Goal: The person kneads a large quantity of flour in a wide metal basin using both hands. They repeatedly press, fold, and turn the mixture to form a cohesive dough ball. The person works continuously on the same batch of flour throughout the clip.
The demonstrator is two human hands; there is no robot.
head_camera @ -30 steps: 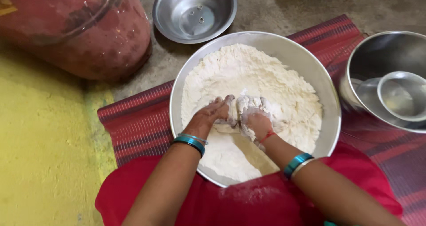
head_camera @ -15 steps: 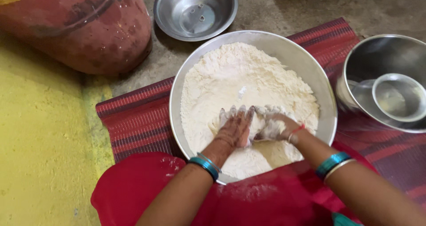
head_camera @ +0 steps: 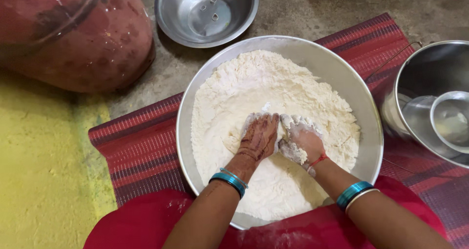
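Both hands [head_camera: 278, 140] pressed half-curled into flour [head_camera: 273, 92], holding clumps; I judged it soft, crumbly, best scooped from beneath inside pan [head_camera: 364, 112].

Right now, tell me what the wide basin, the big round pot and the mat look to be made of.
Wide basin: seemingly steel or aluminium, dull brushed grey with soft reflections.
Big round pot: probably fired clay, matte reddish-brown, scuffed and blotchy.
Mat: looks like woven plastic or fibre, with fine red and dark ribbed stripes.
Both hands press into white flour.
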